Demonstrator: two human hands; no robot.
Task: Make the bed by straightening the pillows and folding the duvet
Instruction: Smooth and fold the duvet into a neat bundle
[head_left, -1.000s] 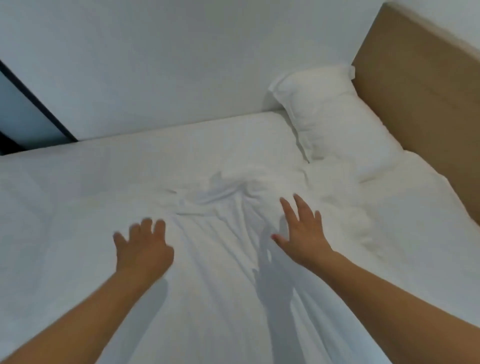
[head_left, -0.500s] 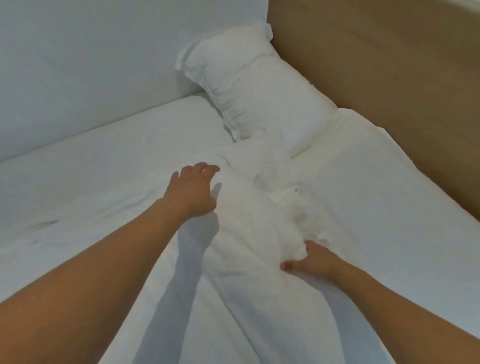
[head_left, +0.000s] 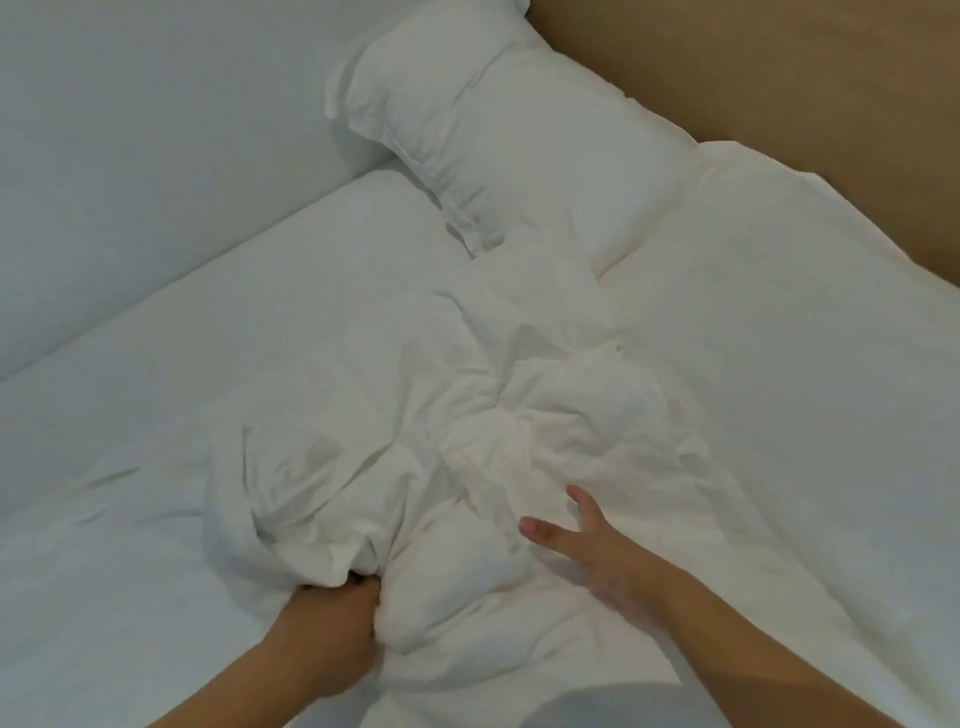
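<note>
A white duvet (head_left: 509, 415) lies bunched and creased in the middle of the bed. My left hand (head_left: 332, 629) is closed around a fold of it near the lower middle of the view. To the right, my right hand (head_left: 597, 551) rests on the duvet with fingers spread, holding nothing. One white pillow (head_left: 509, 130) lies at the head of the bed, in the corner between wall and headboard, slightly askew. The duvet's far edge reaches the pillow's near side.
A brown wooden headboard (head_left: 779, 67) runs along the upper right. A pale wall (head_left: 156, 130) borders the bed on the far side. The white fitted sheet (head_left: 130, 405) shows on the left, the smoother part of the duvet on the right.
My view has swung toward the pillow. My left hand came back from the duvet's top and closed on a fold. The right hand let go and spread its fingers. The duvet is more bunched.
</note>
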